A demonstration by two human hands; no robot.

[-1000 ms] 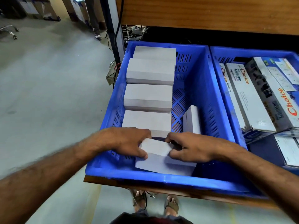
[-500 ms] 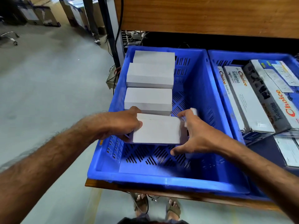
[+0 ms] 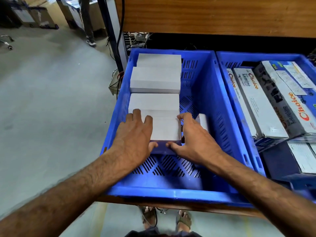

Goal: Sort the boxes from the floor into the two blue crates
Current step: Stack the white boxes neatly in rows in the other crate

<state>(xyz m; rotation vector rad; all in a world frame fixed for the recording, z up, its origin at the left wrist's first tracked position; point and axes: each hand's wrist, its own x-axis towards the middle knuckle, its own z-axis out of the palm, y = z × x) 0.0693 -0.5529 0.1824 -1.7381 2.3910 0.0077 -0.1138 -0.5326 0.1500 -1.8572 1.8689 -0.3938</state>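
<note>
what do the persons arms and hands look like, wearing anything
Both forearms are bare and hairy, with no sleeves, gloves, watch or rings visible. The left hand and right hand are bare too.

Grey concrete floor (image 3: 47, 103), wooden shelf (image 3: 213, 14)

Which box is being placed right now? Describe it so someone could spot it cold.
Start at the left blue crate, where plain grey boxes run in a row along its left wall. The box in question is the nearest in that row, just in front of the third box. It is the only one held between both hands: left hand and right hand.
</note>
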